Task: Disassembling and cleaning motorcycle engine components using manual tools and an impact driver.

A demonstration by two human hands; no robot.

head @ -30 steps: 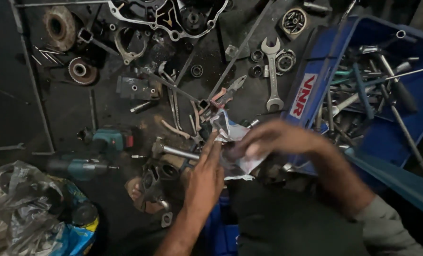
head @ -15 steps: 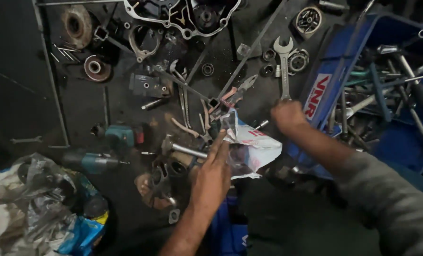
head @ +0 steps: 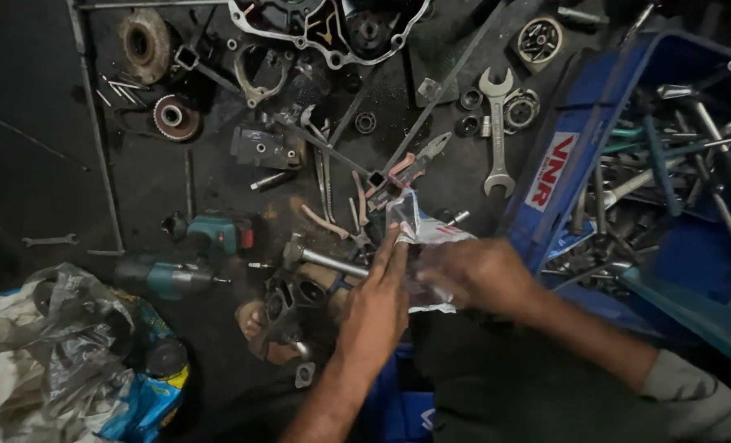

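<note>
Holding a small clear plastic bag [head: 421, 234] between both hands, the person works near the middle of the scene, just left of the blue crate [head: 595, 123]. The left hand [head: 375, 305] lies flat with fingers stretched almost straight along the bag's left edge, pressing it rather than gripping; the right hand [head: 473, 275] curls over the bag's near end, though I cannot tell how tightly its fingers close. Thin crinkly film like this slips and tears easily, so pinching near the mouth and keeping it off sharp metal would seem wise. Just left of the bag lies a bright steel shaft [head: 326, 261], smooth and round. Farther off rests a flat open-ended wrench [head: 496, 131], a teal power drill [head: 186, 262] at left, and crumpled plastic sacks [head: 62, 344] near left, all on a dark greasy floor [head: 29, 148].
</note>
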